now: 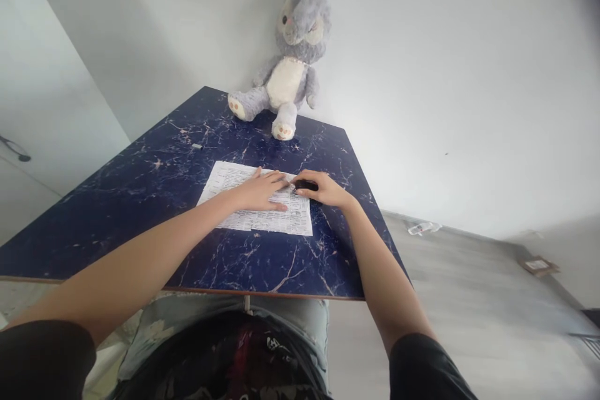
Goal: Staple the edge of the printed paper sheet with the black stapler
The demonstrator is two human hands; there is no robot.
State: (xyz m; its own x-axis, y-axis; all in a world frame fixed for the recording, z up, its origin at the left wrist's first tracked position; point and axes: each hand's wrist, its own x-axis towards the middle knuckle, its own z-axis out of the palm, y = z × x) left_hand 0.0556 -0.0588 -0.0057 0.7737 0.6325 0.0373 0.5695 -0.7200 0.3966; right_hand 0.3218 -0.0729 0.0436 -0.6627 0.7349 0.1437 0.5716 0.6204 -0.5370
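- The left hand [261, 192] lies flat and open on the paper [262, 220]; easing its pressure could let the paper slide.
- The right hand [328, 191] is closed around a pen [307, 186], which might smear ink.

Dark object [307, 186] mostly hidden under right hand [327, 191]

The desk [140, 200] has a dark blue top veined with pale marble streaks and a thin brown front edge. A printed sheet of paper [227, 178] lies flat near its middle. A small grey piece [197, 146] lies apart, beyond the sheet's far left corner. A grey plush rabbit [287, 82] sits at the far edge.
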